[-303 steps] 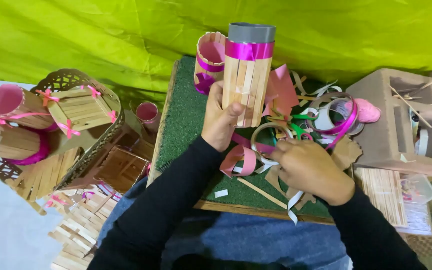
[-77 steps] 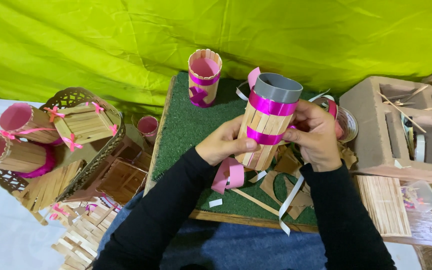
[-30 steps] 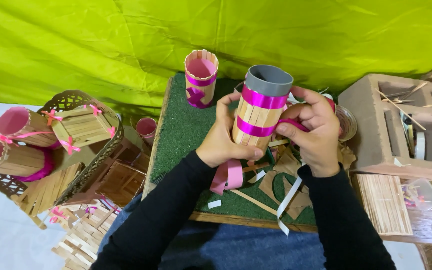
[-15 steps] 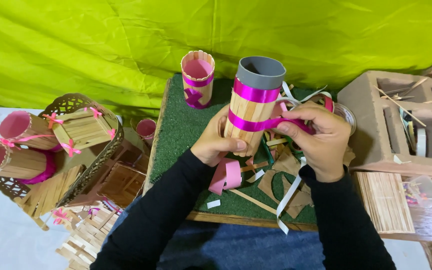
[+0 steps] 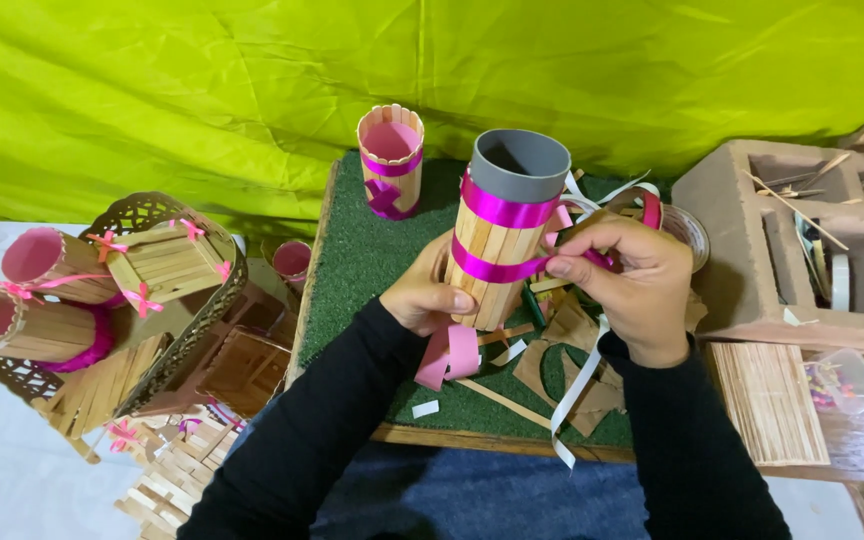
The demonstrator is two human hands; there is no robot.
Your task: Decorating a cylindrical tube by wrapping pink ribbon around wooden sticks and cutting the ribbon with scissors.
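While both hands grip it, stick-clad grey tube (image 5: pixel 500 235) wears two magenta ribbons.

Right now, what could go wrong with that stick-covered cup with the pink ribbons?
The lower pink ribbon could slip loose, since only the right hand pinches its end beside the grey tube clad in wooden sticks. The tube is tilted and held near its base by the left hand, so it might tip. It could also snag the white ribbon strip below it.

Creased lime-green cloth backdrop (image 5: pixel 252 90); green turf board (image 5: pixel 362 260).
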